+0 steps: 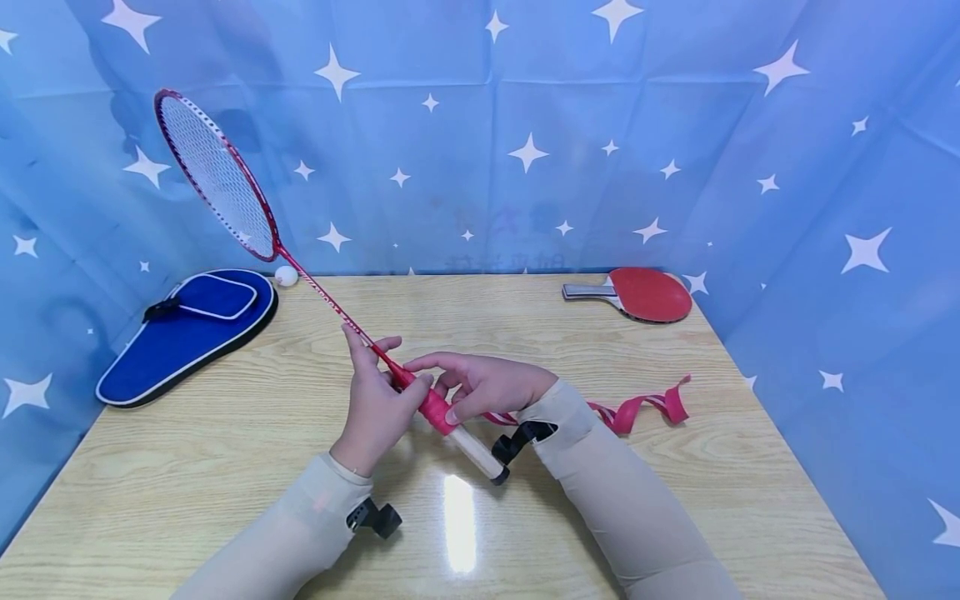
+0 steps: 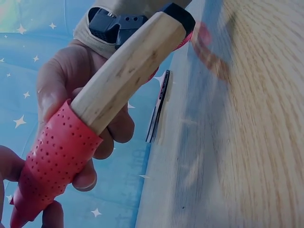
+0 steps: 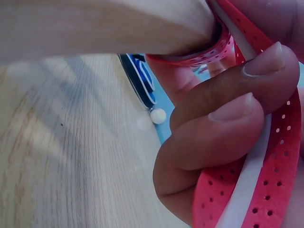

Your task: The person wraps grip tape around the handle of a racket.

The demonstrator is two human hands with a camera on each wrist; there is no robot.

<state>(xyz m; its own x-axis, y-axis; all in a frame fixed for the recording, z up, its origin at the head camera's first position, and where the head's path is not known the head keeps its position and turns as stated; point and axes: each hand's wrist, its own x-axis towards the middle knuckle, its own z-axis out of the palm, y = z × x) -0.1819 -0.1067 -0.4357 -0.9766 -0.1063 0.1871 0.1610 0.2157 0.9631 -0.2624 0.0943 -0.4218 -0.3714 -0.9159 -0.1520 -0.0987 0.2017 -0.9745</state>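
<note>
A red badminton racket (image 1: 327, 297) slants up to the left over the table, its strung head toward the curtain. My left hand (image 1: 382, 408) grips it where the shaft meets the handle. Pink perforated overgrip tape (image 2: 61, 147) covers the upper handle, while the lower wooden handle (image 2: 137, 66) is bare down to a black end cap (image 1: 500, 477). At the wrap's lower edge, my right hand (image 1: 498, 385) pinches the tape, with its fingers (image 3: 213, 137) curled over the strip. A white stripe shows along its inner side. Behind the right wrist, the loose tape tail (image 1: 630, 414) trails in curls.
A red table tennis paddle (image 1: 651, 294) lies at the back right of the wooden table (image 1: 225, 475). At the back left are a blue paddle case (image 1: 187, 342) and a white ball (image 1: 286, 276). A blue starry curtain (image 1: 450, 125) hangs behind.
</note>
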